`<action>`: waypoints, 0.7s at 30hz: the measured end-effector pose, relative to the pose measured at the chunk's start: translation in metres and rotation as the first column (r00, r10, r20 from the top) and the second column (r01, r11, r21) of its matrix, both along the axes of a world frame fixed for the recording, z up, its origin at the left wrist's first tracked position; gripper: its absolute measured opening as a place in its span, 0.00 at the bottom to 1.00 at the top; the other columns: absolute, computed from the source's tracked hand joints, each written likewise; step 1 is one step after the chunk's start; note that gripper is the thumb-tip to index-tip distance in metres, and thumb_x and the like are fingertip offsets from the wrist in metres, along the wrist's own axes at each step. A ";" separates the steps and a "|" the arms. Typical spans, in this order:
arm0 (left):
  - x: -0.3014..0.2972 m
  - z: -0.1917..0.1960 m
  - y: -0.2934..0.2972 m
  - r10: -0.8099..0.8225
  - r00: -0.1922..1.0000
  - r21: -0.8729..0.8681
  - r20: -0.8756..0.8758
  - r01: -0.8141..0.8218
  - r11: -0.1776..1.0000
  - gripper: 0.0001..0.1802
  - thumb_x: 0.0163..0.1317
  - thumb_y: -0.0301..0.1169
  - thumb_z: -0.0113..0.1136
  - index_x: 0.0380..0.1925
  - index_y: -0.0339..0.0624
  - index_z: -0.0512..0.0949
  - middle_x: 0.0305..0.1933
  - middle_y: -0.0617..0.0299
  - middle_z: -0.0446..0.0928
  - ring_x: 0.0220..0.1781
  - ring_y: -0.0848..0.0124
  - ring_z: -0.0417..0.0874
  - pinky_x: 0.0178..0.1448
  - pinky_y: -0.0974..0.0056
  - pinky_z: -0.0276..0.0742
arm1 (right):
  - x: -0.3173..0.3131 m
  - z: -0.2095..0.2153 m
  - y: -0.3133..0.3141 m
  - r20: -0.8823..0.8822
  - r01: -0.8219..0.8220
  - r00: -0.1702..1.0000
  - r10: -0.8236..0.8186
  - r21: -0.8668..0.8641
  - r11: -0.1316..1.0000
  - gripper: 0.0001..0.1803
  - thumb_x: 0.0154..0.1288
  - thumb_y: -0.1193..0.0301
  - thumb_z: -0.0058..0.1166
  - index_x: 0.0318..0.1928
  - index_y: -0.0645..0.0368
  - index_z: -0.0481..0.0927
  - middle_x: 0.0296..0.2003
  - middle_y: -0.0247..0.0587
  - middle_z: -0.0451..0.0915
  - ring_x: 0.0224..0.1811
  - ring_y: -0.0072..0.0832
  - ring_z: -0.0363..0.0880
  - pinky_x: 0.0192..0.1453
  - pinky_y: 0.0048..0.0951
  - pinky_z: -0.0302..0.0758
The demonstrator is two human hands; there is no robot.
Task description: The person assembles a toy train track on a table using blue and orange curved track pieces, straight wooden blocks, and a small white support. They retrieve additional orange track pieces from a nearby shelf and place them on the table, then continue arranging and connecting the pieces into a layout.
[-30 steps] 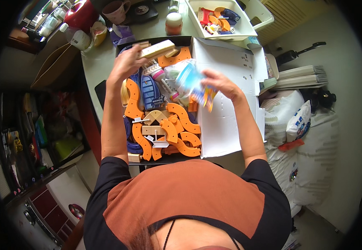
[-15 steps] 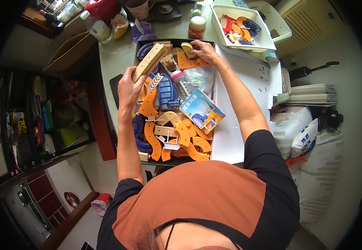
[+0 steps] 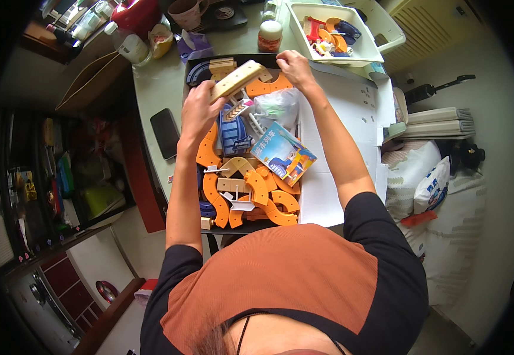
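My left hand (image 3: pixel 201 109) is closed round a pale wooden straight track block (image 3: pixel 236 80), tilted over the far part of an open box (image 3: pixel 189 80). My right hand (image 3: pixel 297 70) is at the box's far right corner, fingers curled; whatever they grip is hidden. A light wooden piece (image 3: pixel 265 76) shows partly behind the held block. Below the hands lie orange curved track pieces (image 3: pixel 215 192), an orange piece (image 3: pixel 269 86), a blue plastic part (image 3: pixel 233 131), a clear bag (image 3: pixel 276 106) and a colourful booklet (image 3: pixel 283 155).
The white box lid (image 3: pixel 340 136) lies spread to the right. Behind it, a white bin (image 3: pixel 297 29) holds more toy parts. A black phone (image 3: pixel 165 134) rests left of the box. Along the back stand a lidded jar (image 3: pixel 269 38), a purple packet (image 3: pixel 193 46) and a bottle (image 3: pixel 128 45).
My left hand has moved right with the wooden block, which is turned to a flatter angle. My right hand has left the curved wooden piece and shifted to the box's far right corner.
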State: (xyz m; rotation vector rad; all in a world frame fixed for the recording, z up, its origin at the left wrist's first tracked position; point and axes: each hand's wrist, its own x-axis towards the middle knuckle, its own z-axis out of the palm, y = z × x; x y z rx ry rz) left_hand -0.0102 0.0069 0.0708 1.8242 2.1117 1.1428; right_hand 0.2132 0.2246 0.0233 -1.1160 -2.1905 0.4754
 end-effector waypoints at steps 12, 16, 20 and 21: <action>0.036 -0.075 0.145 -0.178 0.951 0.067 -0.252 0.201 0.977 0.23 0.51 0.29 0.71 0.50 0.48 0.81 0.50 0.59 0.79 0.59 0.52 0.74 0.67 0.51 0.70 | 0.049 -0.006 -0.047 0.359 0.070 0.921 -0.153 0.235 0.970 0.22 0.59 0.70 0.60 0.56 0.53 0.81 0.55 0.38 0.76 0.60 0.41 0.72 0.60 0.48 0.72; 0.027 -0.087 0.152 -0.256 0.925 0.089 -0.282 0.291 0.953 0.27 0.52 0.24 0.66 0.55 0.46 0.79 0.53 0.54 0.77 0.60 0.50 0.73 0.70 0.51 0.67 | 0.046 -0.010 -0.045 0.446 0.015 0.880 -0.162 0.314 0.949 0.23 0.57 0.69 0.64 0.55 0.53 0.82 0.56 0.36 0.76 0.61 0.39 0.71 0.61 0.45 0.71; 0.024 -0.090 0.149 -0.255 0.923 0.117 -0.289 0.299 0.947 0.29 0.53 0.20 0.60 0.58 0.40 0.77 0.54 0.47 0.75 0.60 0.48 0.73 0.71 0.50 0.66 | 0.036 -0.018 -0.047 0.488 -0.013 0.845 -0.218 0.427 0.904 0.23 0.55 0.67 0.66 0.53 0.55 0.82 0.57 0.37 0.76 0.62 0.38 0.71 0.61 0.46 0.69; 0.022 -0.090 0.147 -0.249 0.929 0.152 -0.274 0.297 0.943 0.29 0.53 0.20 0.59 0.59 0.38 0.76 0.54 0.46 0.75 0.61 0.47 0.73 0.71 0.50 0.66 | 0.034 -0.019 -0.048 0.463 0.002 0.852 -0.246 0.467 0.884 0.19 0.56 0.69 0.63 0.50 0.56 0.82 0.55 0.38 0.77 0.60 0.38 0.71 0.60 0.47 0.70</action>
